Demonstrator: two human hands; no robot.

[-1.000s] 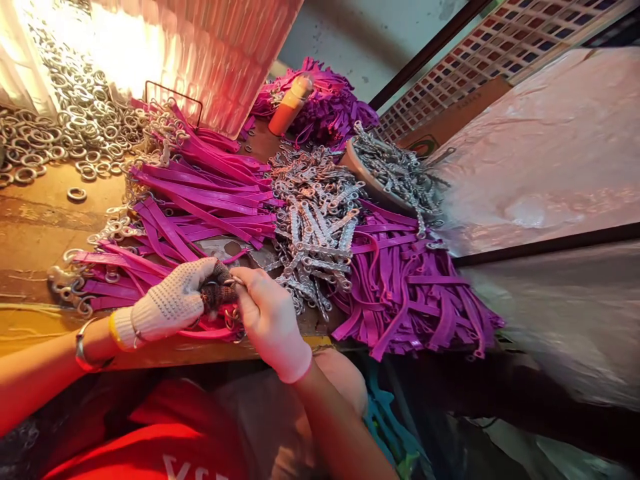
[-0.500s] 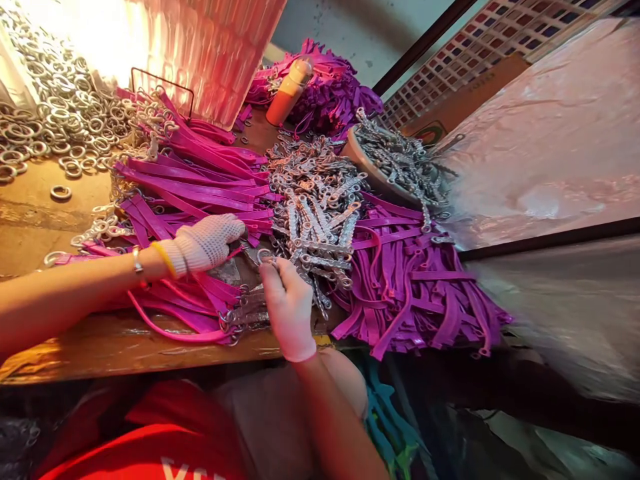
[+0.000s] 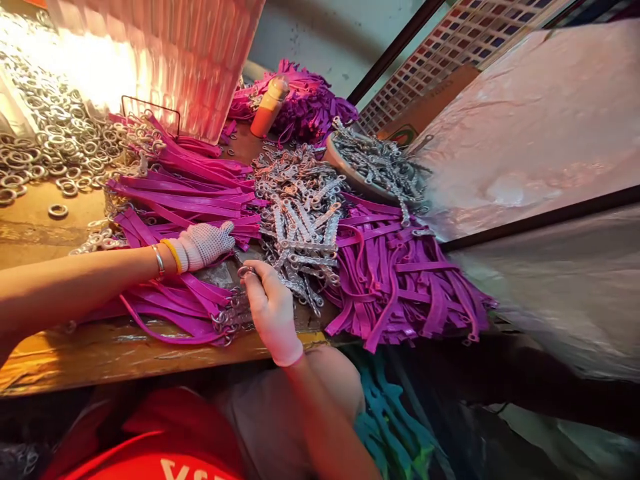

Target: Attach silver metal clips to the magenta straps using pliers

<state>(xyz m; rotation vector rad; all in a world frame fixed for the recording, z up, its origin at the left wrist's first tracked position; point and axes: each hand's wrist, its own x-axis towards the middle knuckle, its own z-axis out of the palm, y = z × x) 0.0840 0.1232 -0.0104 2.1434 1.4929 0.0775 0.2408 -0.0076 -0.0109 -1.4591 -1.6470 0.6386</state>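
Note:
My left hand (image 3: 205, 245), in a white dotted glove with a yellow cuff, is closed above the pink straps. What it grips is hidden; a thin dark piece shows just below its fingertips. Close to it on the right, my right hand (image 3: 274, 312), in a plain white glove, pinches a metal ring (image 3: 245, 271) between thumb and fingers. Under and behind the left hand lie pink straps (image 3: 195, 200). Straps with rings on their ends (image 3: 200, 300) lie along the table's front. Beside my right hand is a heap of silver metal link pieces (image 3: 305, 220).
Purple straps (image 3: 395, 280) hang over the front edge on the right. A bowl (image 3: 340, 160) of metal chains stands behind them. Loose rings (image 3: 65, 153) cover the left back. An orange bottle (image 3: 267, 110), a ribbed clear panel (image 3: 200, 67) and plastic sheeting (image 3: 540, 120) stand around.
The view has shifted slightly, so things sit further left. My right hand has turned the ring, which now appears edge-on. The pink strap end by my left fingertips no longer shows.

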